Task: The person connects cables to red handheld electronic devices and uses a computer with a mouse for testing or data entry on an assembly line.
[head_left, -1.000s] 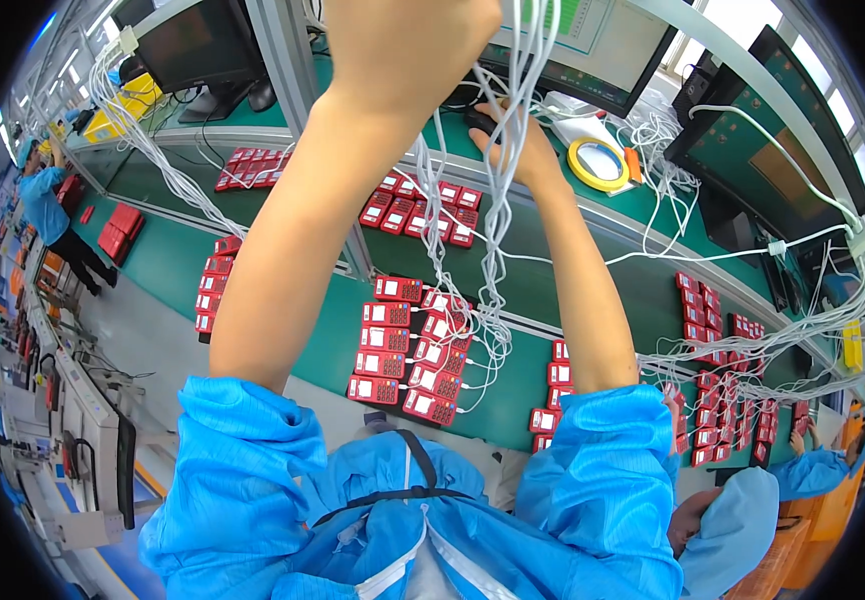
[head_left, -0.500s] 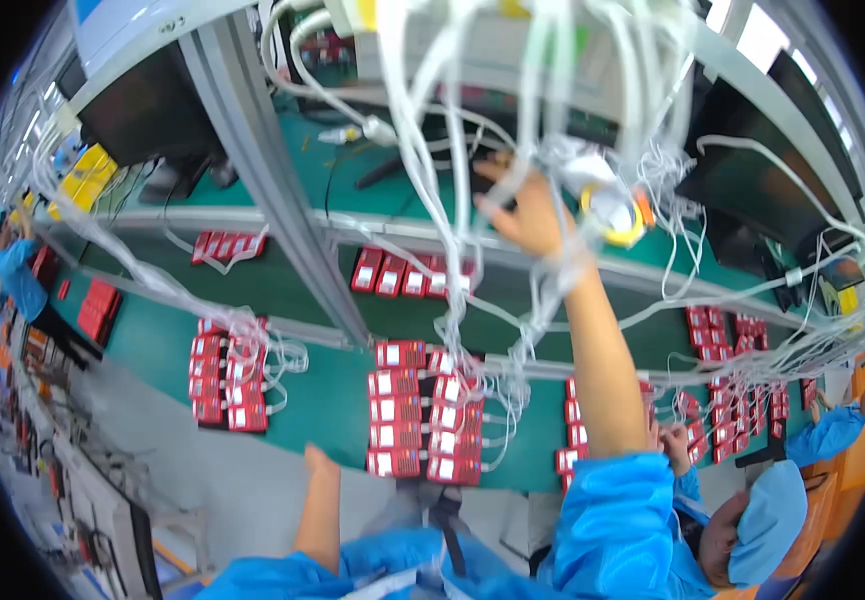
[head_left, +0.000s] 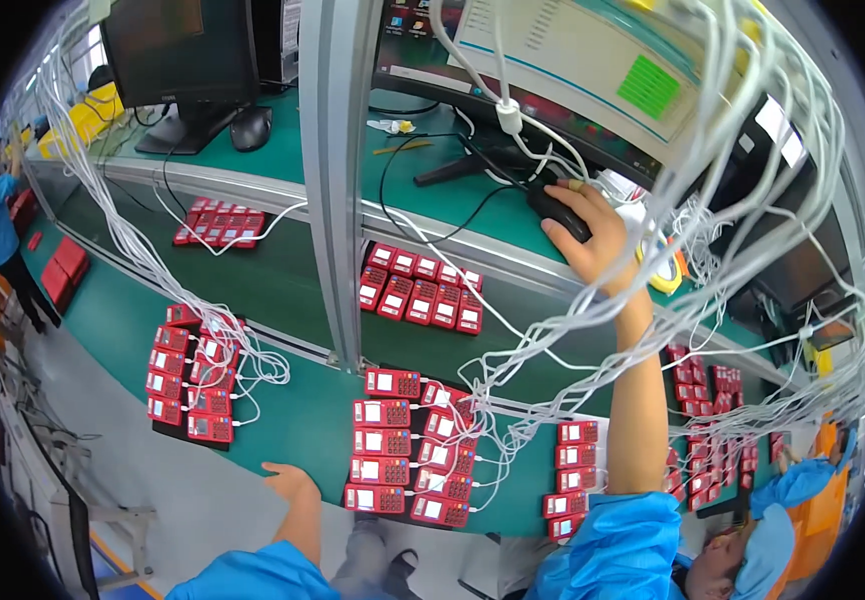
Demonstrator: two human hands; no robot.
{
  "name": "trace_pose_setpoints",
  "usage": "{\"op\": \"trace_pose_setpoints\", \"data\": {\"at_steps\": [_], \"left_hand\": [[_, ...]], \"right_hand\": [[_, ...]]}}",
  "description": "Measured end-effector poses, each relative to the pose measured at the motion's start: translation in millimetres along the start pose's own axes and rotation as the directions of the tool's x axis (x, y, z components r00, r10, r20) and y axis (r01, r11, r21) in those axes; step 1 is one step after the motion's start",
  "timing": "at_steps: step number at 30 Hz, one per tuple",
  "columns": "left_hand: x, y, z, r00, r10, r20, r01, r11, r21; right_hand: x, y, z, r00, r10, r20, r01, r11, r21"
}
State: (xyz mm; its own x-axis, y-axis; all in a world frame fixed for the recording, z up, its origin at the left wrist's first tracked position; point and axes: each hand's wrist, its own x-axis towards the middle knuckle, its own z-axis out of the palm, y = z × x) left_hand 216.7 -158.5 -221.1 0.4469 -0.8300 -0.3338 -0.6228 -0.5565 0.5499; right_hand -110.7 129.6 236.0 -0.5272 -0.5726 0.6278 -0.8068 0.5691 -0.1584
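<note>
My right hand [head_left: 601, 240] is stretched out to the raised shelf and lies over a black computer mouse [head_left: 559, 212], fingers curved round it. Above the mouse, a monitor [head_left: 543, 50] shows a light window with a green block. At the front edge of the green bench [head_left: 303, 420], my left hand [head_left: 293, 482] hangs low with its fingers extended, holding nothing. Between my arms lie two columns of red handheld payment terminals [head_left: 381, 442], with white cables plugged into them.
Bundled white cables [head_left: 753, 200] hang in front of the monitor and over my right forearm. A metal post [head_left: 331, 180] rises left of the monitor. More red terminals [head_left: 423, 298] sit under the shelf. A co-worker [head_left: 743, 550] in blue sits close on the right.
My right hand has come down onto the mouse from hovering over the shelf. My left hand has shifted slightly left along the bench edge. The view has tilted, showing more of the monitor.
</note>
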Motion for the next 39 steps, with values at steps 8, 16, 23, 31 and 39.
{"op": "trace_pose_setpoints", "data": {"at_steps": [8, 16, 23, 31, 39], "left_hand": [[-2, -9, 9, 0.996, 0.030, -0.083, -0.035, 0.998, -0.059], [3, -9, 18, 0.995, 0.006, -0.102, -0.009, 1.000, -0.025], [3, -10, 24, 0.983, 0.059, -0.171, -0.069, 0.996, -0.053], [5, -7, 25, 0.988, 0.052, -0.148, -0.061, 0.996, -0.060], [2, -8, 24, 0.992, 0.049, -0.117, -0.055, 0.997, -0.051]], "right_hand": [[1, 0, -8, 0.997, 0.062, 0.044, -0.063, 0.997, 0.045], [-1, 4, 0, 0.995, 0.070, 0.074, -0.074, 0.996, 0.055], [2, 8, -5, 0.993, 0.024, 0.114, -0.032, 0.997, 0.074], [3, 4, -5, 0.993, 0.064, 0.097, -0.065, 0.998, 0.008], [0, 9, 0, 0.998, -0.038, 0.047, 0.036, 0.998, 0.052]]}}
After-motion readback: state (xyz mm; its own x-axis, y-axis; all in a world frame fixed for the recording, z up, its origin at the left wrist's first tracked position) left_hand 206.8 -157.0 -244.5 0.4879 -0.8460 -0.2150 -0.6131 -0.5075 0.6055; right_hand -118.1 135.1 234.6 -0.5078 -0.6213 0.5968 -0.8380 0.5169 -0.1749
